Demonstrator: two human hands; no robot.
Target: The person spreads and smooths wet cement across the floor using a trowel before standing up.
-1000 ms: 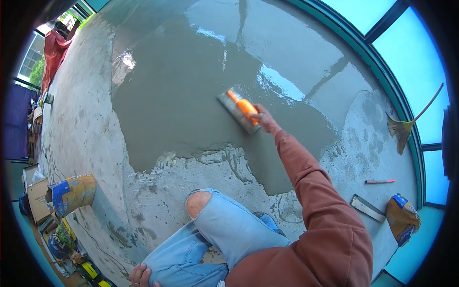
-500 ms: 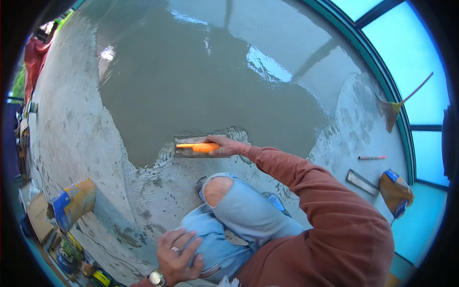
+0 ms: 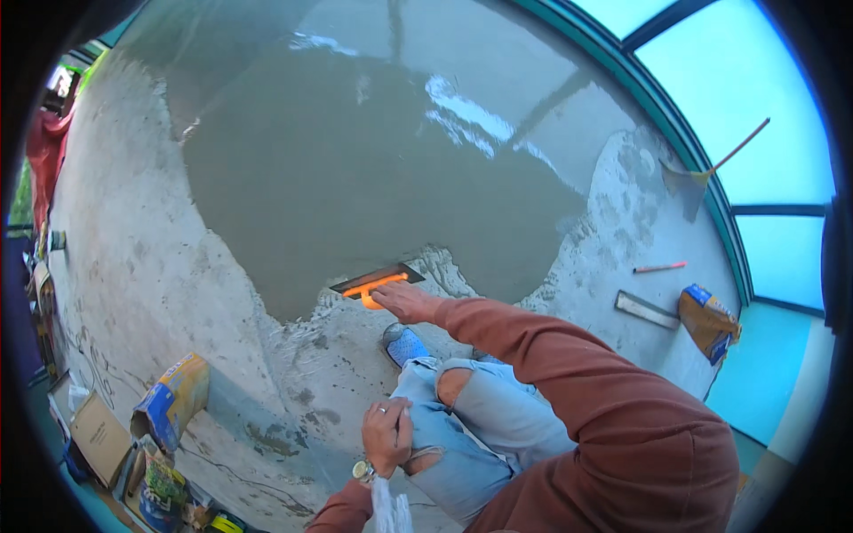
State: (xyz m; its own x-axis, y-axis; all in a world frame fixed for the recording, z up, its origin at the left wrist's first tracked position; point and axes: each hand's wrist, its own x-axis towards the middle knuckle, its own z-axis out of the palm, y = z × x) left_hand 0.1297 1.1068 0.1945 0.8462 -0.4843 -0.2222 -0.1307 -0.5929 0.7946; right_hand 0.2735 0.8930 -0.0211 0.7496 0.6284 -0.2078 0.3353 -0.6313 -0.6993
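My right hand (image 3: 402, 299) is wrapped around the orange handle of a plastering trowel (image 3: 398, 270). The trowel's flat rectangular blade is tilted at the near edge of a wet grey cement layer (image 3: 355, 169), beside a patch of ridged, partly covered floor. My left hand (image 3: 386, 435), wearing a ring and a wristwatch, rests against my bent leg in torn light-blue jeans (image 3: 498, 417). Its fingers are loosely bent and hold nothing. Below the trowel, a blue and grey shoe (image 3: 404, 345) stands on the rough floor.
A blue and tan bag (image 3: 173, 400) and cardboard (image 3: 99, 437) lie at left, near piled items. To the right are a long flat bar (image 3: 647, 310), a reddish stick (image 3: 660, 267), another bag (image 3: 709, 322) and a long-handled scraper or shovel (image 3: 693, 182) by the glazed wall.
My right hand has brought the trowel slightly nearer and tilted its blade. The left hand has moved right along my leg, its fingers drawn closer together. The view has shifted too.
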